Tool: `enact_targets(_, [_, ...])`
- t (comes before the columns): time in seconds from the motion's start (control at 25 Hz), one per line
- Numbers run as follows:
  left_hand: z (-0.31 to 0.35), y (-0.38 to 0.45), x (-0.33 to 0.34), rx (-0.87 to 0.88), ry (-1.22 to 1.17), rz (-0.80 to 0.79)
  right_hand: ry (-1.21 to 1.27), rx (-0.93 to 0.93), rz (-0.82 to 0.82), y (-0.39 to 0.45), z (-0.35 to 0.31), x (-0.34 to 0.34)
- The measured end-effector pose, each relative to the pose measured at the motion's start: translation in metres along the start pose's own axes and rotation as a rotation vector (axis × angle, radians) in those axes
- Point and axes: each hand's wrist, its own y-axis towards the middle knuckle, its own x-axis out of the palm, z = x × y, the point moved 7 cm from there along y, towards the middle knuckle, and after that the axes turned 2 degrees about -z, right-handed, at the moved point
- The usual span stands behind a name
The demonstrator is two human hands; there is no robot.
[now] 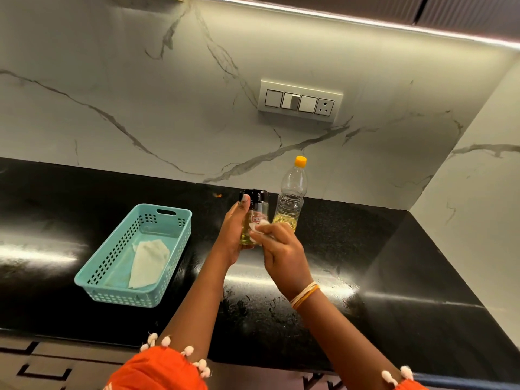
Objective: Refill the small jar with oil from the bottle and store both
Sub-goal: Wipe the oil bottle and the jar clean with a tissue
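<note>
Refilled and capped, the small black-lidded glass jar [254,213] sits gripped in the left hand [235,235] while the right hand [281,249] pinches a white tissue [260,226] against it, so storing it and the yellow-capped clear plastic bottle [291,195] remains.

White veined marble wall [140,80] with switch panel [299,101] above glossy black counter [394,277].

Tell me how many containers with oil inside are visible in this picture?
2. The jar with the black lid is held up in the left hand, above the counter. The bottle with the orange cap stands on the counter by the wall, just behind the hands.
</note>
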Motion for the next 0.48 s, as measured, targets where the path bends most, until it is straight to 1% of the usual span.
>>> enact_targets(0.04, [-0.001, 0.0, -0.002, -0.009, -0.008, -0.003, 0.039, 0.048, 0.008, 0.002, 0.006, -0.003])
enact_targets(0.16, [-0.007, 0.0, -0.004, -0.04, -0.006, -0.016, 0.238, 0.348, 0.194, 0.026, 0.038, -0.02])
enact_targets(0.2, [-0.009, 0.001, -0.003, -0.045, -0.001, -0.02, 0.276, 0.392, 0.22, 0.038, 0.045, -0.021])
enact_targets(0.28, [-0.012, 0.002, -0.001, -0.043, -0.026, -0.032, 0.277, 0.378, 0.157, 0.055, 0.043, -0.011])
enact_targets(0.36, [-0.013, 0.003, 0.001, -0.046, -0.098, -0.045, 0.191, 0.327, 0.085, 0.047, 0.029, 0.003])
enact_targets(0.48, [-0.013, 0.008, -0.003, -0.074, -0.124, -0.017, 0.039, 0.115, 0.023, 0.004, -0.003, 0.013])
